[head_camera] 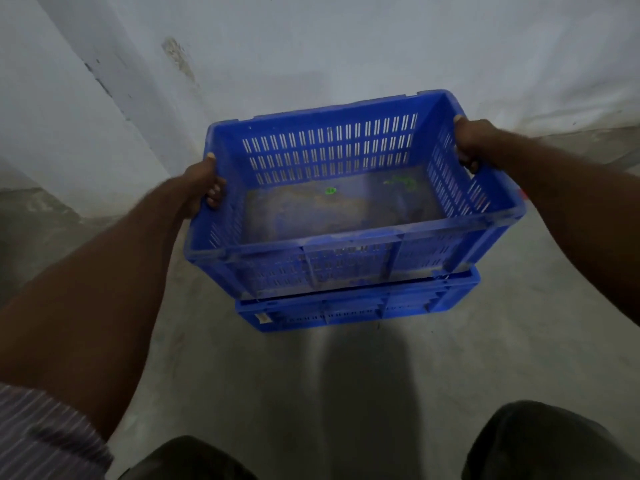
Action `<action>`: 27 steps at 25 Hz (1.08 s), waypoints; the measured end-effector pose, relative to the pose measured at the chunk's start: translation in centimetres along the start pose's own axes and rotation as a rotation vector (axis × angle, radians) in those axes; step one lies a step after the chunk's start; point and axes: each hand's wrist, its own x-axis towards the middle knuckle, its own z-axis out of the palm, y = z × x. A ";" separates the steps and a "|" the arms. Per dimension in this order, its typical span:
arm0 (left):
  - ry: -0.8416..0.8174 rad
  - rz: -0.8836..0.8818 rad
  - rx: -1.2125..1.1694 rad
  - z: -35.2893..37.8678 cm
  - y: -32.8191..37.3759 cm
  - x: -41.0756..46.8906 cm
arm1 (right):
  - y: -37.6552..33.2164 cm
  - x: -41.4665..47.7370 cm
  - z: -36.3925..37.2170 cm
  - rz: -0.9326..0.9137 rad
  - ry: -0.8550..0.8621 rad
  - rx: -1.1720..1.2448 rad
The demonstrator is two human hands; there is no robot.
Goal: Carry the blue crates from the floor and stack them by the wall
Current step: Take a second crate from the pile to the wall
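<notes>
On grey concrete floor (207, 375) by white wall (311, 46): hands clamped on upper blue crate (346, 244), lower crate (346, 313) beneath.

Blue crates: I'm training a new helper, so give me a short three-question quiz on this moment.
1. True or false: the left hand and right hand grip opposite short ends of the top crate.
2. What lies directly under it?
A) bare floor
B) another crate
C) a pallet
3. What colour are the scraps inside it?

Key:
1. True.
2. B, the lower crate.
3. Green scraps.
</notes>
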 end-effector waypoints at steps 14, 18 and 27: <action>-0.011 0.020 -0.062 0.5 -1.7 -1.1 | 2.3 -0.1 0.0 0.035 0.070 -0.037; 0.041 0.063 -0.084 0.6 -2.0 -0.7 | 2.1 -1.3 0.1 -0.095 0.144 -0.206; 0.303 0.110 0.085 1.3 -2.1 -1.3 | 3.1 -1.4 -0.5 -0.101 0.104 -0.215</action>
